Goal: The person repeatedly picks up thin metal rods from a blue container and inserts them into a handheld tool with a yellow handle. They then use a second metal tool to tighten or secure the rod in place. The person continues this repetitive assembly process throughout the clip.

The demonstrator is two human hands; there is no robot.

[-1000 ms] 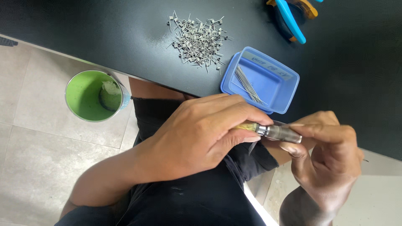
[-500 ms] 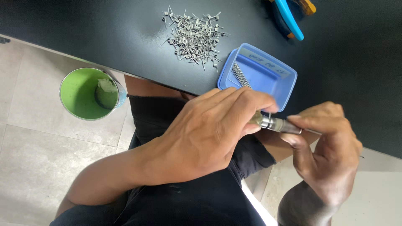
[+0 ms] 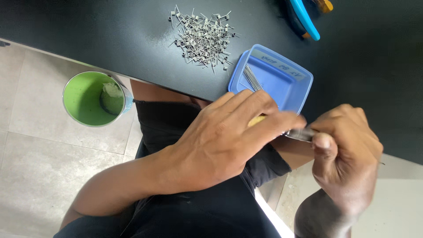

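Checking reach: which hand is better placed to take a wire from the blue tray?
Probably left. The left hand lies just below the tray, fingertips near its rim, though it grips the tool. The right hand sits further off, closed on the tool's metal end.

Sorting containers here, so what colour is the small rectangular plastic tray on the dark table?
Blue; the small rectangular plastic tray shows best in the head view.

My left hand (image 3: 220,141) and right hand (image 3: 348,158) are both bare: no gloves, rings, or watch on either wrist. My forearms are uncovered as well, with no sleeves reaching them. Below them I wear black shorts (image 3: 198,207) of plain, matte fabric, the hem of one leg ending above my bare knee.
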